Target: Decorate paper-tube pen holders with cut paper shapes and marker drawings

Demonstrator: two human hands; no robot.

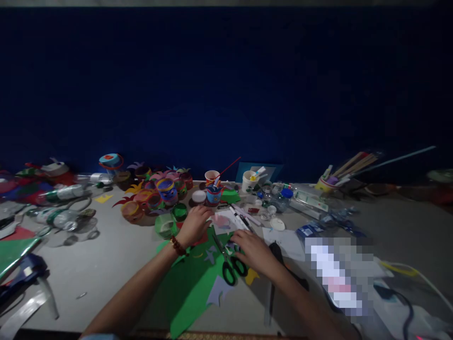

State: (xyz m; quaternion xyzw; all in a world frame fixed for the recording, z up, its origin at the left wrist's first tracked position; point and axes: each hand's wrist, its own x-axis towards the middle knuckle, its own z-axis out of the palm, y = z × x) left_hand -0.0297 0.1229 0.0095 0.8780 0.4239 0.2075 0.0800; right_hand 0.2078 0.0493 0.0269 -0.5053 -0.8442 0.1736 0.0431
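My left hand (194, 225), a beaded bracelet on its wrist, reaches over scraps of red paper at the top of a green sheet (193, 288). Its fingers look stretched out and seem to hold nothing. To the right, my right hand (250, 246) hovers low with fingers apart, close to black-handled scissors (229, 274). The scissors lie on the green sheet, blades pointing away from me. Around them are a lilac paper cutout (218, 289) and a yellow paper piece (251, 276). Several markers (241, 217) lie just beyond my right hand. Fine detail is blurred.
Decorated cups (167, 191) crowd the back left, with plastic bottles (58, 217) farther left. A blue paint cup (214, 194) stands ahead. Bottle caps (287, 193) and a cup of sticks (327, 183) are at back right. A blurred-out phone-like object (336, 278) lies right.
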